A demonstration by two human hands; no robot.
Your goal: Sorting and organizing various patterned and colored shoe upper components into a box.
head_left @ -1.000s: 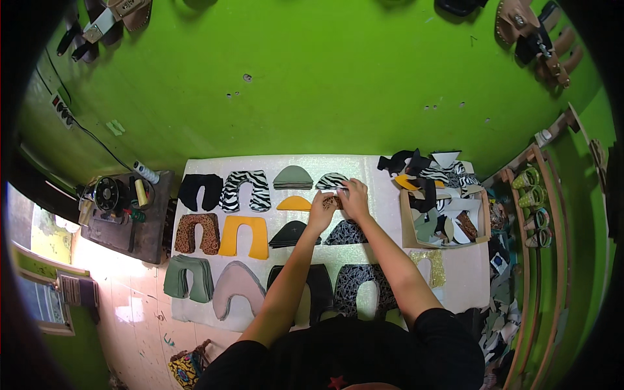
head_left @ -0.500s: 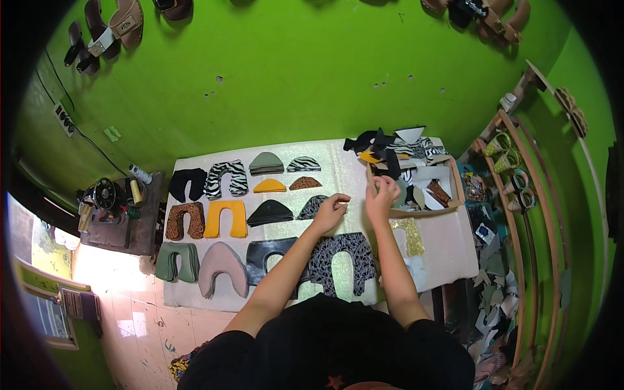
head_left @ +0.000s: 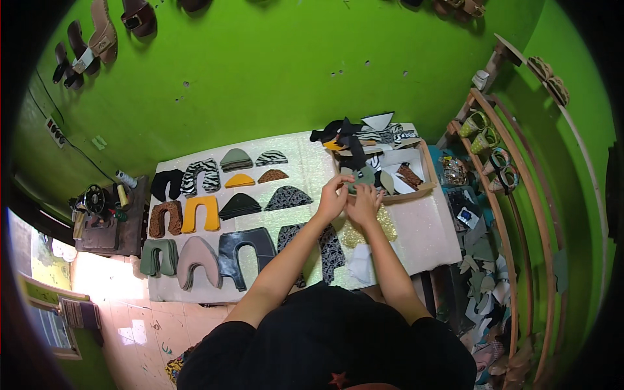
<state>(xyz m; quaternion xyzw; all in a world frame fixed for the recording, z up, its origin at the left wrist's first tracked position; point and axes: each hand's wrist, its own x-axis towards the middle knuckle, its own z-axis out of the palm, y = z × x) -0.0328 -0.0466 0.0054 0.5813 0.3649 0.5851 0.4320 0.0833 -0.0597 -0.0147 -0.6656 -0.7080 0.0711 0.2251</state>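
holding fingers [head_left: 366, 194] close together by the scrap box [head_left: 416, 192]

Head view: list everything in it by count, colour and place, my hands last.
Table: one, whitish, centre
U-shaped pieces: eight sets; black, zebra, leopard, yellow, green, pinkish, dark grey, grey-patterned; table's left and middle
Half-moon pieces: six sets; green, zebra, yellow, leopard, black, grey-patterned; table's middle
Box: one, brown, table's right
Scraps: uncountable, mixed, in and behind box
Glittery piece: at least one, gold, before box
Machine: one, dark, far left
Spools: at least two, white and yellow, by machine
Wall: green, behind table
Rack: one, wooden, right
Sandals: at least ten; brown, black, green; wall and rack
Floor: pale tiles, lower left
Sleeves: two, black, lower edge
Left hand, right hand: one each, bare, at box's near side
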